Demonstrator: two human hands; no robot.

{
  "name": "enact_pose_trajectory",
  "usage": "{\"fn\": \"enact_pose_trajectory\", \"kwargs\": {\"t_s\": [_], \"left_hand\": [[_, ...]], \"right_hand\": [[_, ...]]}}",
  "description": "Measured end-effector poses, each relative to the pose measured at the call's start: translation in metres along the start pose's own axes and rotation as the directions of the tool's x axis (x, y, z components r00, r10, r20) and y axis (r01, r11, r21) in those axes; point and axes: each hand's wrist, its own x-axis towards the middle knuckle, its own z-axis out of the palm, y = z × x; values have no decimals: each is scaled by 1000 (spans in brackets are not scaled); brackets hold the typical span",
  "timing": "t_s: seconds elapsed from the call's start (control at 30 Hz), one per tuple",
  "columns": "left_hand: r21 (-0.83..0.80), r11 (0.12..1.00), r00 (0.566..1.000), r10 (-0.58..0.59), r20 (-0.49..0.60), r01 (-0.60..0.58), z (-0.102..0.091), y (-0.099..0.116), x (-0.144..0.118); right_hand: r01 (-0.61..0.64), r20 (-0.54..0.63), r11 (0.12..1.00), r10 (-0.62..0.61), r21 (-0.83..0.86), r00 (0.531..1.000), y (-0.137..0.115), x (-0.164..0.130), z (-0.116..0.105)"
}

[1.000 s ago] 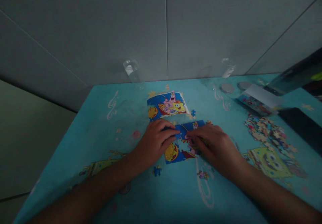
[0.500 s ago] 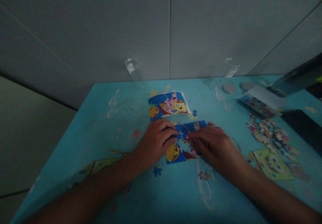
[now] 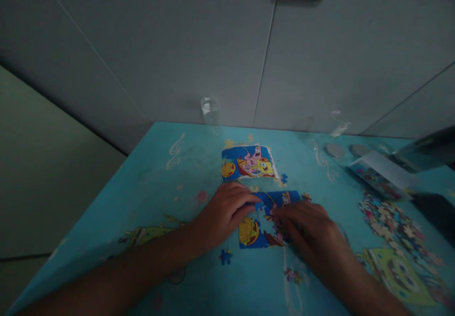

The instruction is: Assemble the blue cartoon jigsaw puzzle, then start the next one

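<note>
A partly joined jigsaw puzzle (image 3: 269,196) lies on the table, with a gap around its middle. My left hand (image 3: 231,207) reaches over its left edge, thumb and index finger closed at a small blue puzzle piece (image 3: 260,206) by the gap. My right hand (image 3: 311,221) rests over the right side, its fingers bent together and fingertips down on the puzzle near the gap. Whatever is under those fingertips is hidden. Just behind the puzzle lies a picture card (image 3: 249,162) with the same cartoon scene of a boat and a burger.
Loose pieces lie around: a blue one (image 3: 225,257) in front, a pink one (image 3: 292,275), another blue one (image 3: 284,178). At right are a pile of pieces (image 3: 391,226), a folded card (image 3: 380,178), round lids (image 3: 335,151) and a dark flat object (image 3: 433,214). A clear jar (image 3: 210,112) stands near the wall.
The view has shifted and tilted, so everything sits lower and mostly farther right. Both hands stay at the puzzle; the left fingertips have moved slightly toward the gap with the blue piece.
</note>
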Motion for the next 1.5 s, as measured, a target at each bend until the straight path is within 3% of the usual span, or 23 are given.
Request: {"fn": "enact_pose_trajectory", "kwargs": {"t_s": [0.27,0.47,0.8,1.5], "left_hand": [[-74,997,994,-15,-111,7,-2,5,0],[-43,999,987,-7,-163,0,-4,8,-1],[-47,999,986,-7,-164,-1,-4,6,-2],[-59,998,997,-16,-79,11,-5,6,-1]], "right_hand": [[26,-9,999,-26,-31,1000,1,-1,3],[16,24,1000,-16,-26,1000,2,-1,3],[11,55,1000,-11,-2,998,3,-3,4],[38,11,999,-38,-33,999,2,-1,3]]}}
